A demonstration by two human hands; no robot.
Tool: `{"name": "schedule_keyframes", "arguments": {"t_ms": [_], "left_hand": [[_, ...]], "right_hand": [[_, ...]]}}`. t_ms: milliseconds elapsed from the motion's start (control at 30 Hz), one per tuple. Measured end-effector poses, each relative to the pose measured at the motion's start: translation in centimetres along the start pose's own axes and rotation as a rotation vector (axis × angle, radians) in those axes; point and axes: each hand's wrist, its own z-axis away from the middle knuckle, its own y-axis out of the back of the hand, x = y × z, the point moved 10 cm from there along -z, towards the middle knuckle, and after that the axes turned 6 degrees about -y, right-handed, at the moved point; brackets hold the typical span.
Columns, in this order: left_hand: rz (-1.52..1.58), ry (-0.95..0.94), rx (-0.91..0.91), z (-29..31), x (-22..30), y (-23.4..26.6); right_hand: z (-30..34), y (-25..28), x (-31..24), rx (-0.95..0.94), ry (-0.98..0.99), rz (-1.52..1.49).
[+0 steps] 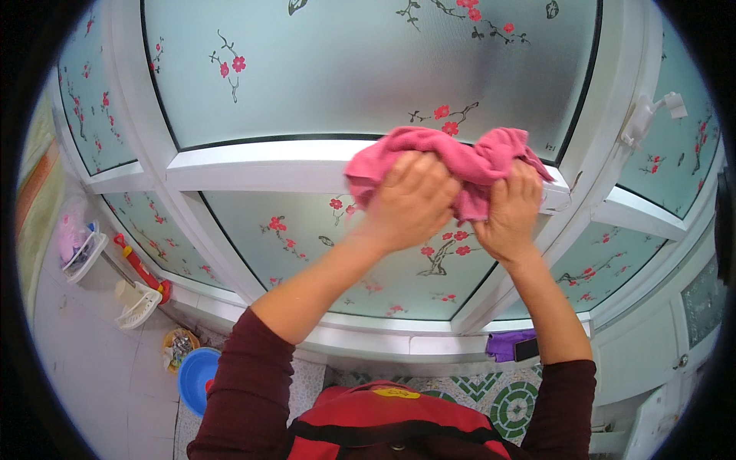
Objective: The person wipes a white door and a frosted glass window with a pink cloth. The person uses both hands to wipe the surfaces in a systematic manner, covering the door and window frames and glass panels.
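Head view showed the left hand (410, 201) and right hand (510, 215), fingers clamped on a pink cloth (460, 157), pressing it against a white window frame rail (253, 167).

Only one label: small yellow oval tag (396, 393) with dark print, on the red-and-black garment's top edge (360, 414), bottom centre. No packages, signs or screens visible.

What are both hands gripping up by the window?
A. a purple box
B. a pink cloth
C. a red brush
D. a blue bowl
B: the left hand and the right hand both clutch a bunched pink cloth against the white window frame.
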Motion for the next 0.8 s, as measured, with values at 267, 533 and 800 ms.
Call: {"name": "schedule_keyframes", "arguments": {"t_ms": [267, 533, 800], "left_hand": [[-0.216, 0.105, 0.008, 5.4, -6.7, 6.3], [-0.334, 0.193, 0.036, 8.5, -9.4, 8.5], [-0.287, 0.300, -0.134, 11.0, -4.8, 3.6]], "right_hand": [[-3.5, -3.0, -9.5, 0.092, 0.139, -0.192], [-4.7, -4.4, -13.9, 0.158, 0.194, -0.281], [-1.4, -3.4, -9.7, 0.096, 0.332, -0.207]]}}
